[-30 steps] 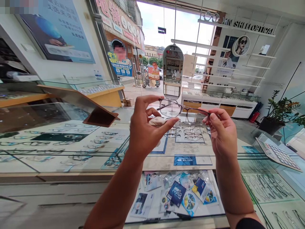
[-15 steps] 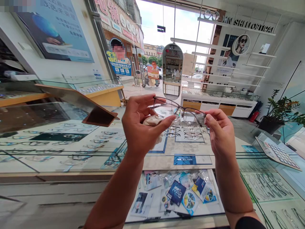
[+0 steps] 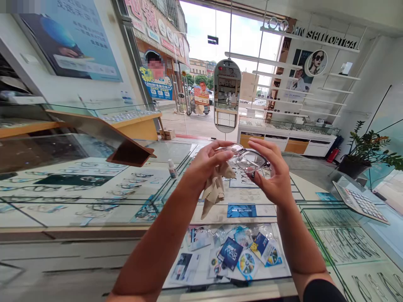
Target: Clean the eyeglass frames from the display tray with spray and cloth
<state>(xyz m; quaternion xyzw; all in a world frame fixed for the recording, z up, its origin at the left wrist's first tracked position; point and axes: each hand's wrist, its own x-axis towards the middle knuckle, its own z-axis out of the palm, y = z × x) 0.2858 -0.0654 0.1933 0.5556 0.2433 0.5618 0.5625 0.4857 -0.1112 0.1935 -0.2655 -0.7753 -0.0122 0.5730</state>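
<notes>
Since the earlier frame, the dark, thin-rimmed eyeglasses (image 3: 251, 162) have dipped, staying near centre; the beige fabric cloth (image 3: 214, 191) now hangs below the left hand (image 3: 208, 161), which pinches it. The right hand (image 3: 274, 174) grips a rim, fingers curved. One lens shows uncovered; the other is partly hidden, so completion is unclear. A small white bottle (image 3: 172, 169) stands left of centre; right of the hands looks roomier.
</notes>
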